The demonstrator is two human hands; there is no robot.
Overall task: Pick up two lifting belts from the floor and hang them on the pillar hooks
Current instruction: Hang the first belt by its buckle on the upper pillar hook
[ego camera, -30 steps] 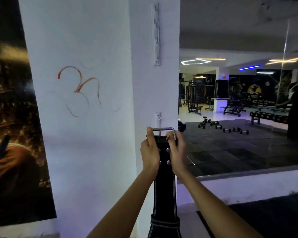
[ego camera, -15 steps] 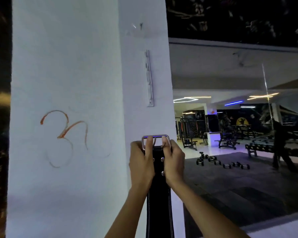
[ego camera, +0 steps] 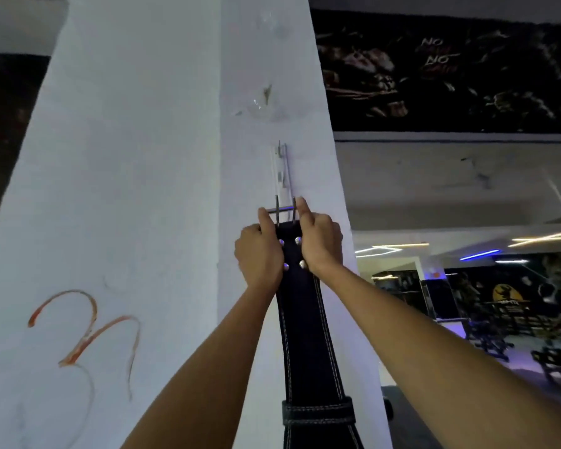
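Head view: both hands (ego camera: 289,251) hold belt (ego camera: 308,338) below hook strip (ego camera: 282,170).

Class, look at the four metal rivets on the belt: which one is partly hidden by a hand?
The lower right rivet of the black belt: the right hand overlaps its edge, while the other three show whole.

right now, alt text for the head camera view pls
Two bare hands, left hand and right hand, hold the buckle end of a black lifting belt up against a white pillar, just below a wall-mounted hook rack. A dim gym shows at right.
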